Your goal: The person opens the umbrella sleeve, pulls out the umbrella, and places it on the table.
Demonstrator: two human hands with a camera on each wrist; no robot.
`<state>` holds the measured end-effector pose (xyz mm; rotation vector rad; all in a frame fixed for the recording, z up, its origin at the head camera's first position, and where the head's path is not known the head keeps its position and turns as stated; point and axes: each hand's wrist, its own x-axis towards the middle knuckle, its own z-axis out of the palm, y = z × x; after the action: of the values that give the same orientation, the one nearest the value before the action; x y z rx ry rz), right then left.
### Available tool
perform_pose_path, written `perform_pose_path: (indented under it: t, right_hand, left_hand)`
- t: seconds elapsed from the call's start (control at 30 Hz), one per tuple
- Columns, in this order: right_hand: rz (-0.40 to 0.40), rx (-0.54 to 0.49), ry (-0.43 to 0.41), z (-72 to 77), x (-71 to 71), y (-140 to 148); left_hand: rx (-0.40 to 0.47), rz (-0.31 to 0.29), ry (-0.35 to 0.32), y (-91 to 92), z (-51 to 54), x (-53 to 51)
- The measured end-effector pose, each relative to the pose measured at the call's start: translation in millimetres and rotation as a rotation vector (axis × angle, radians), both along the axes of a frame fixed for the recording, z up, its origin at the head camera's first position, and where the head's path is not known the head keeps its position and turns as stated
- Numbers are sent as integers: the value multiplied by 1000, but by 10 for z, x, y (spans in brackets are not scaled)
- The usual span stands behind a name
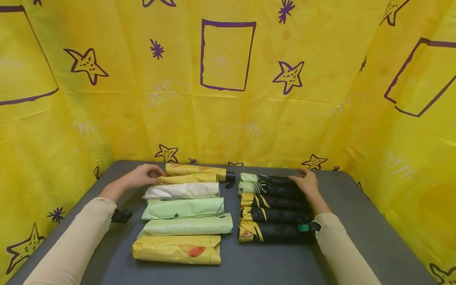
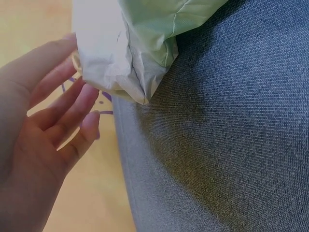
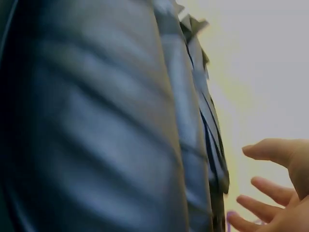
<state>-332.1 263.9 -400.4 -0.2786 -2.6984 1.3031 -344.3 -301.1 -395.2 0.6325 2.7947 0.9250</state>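
Observation:
Umbrella sleeves or sleeved umbrellas lie in a left column in the head view, and black folded umbrellas in a right one. My left hand is at the left end of the second yellow sleeve. In the left wrist view my left hand's fingers are loosely bent beside the white sleeve, their tips partly hidden. My right hand is by the right end of the farthest green-tipped umbrella. In the right wrist view, my right hand's fingers are spread, apart from the black fabric.
The farthest yellow sleeve has a black handle end sticking out at its right. Green sleeves and a nearer yellow one lie below. Yellow patterned cloth surrounds the grey table at the back and sides.

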Motion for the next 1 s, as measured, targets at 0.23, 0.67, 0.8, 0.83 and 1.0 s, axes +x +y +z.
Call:
perform_pose_path:
  t: [0.23, 0.67, 0.8, 0.83, 1.0]
  right_hand:
    - [33, -72, 38, -2, -59, -280]
    - [183, -96, 117, 7, -74, -831]
    - [218, -107, 123, 4, -68, -970]
    - [224, -106, 125, 3, -67, -1003]
    - [269, -96, 138, 6, -69, -1184]
  left_hand:
    - [-25, 63, 55, 4, 0, -6]
    - [-62, 111, 169, 78, 88, -123]
    - [-87, 102, 140, 120, 119, -165]
    - [-96, 101, 130, 130, 122, -178]
    - [-130, 102, 101, 175, 126, -224]
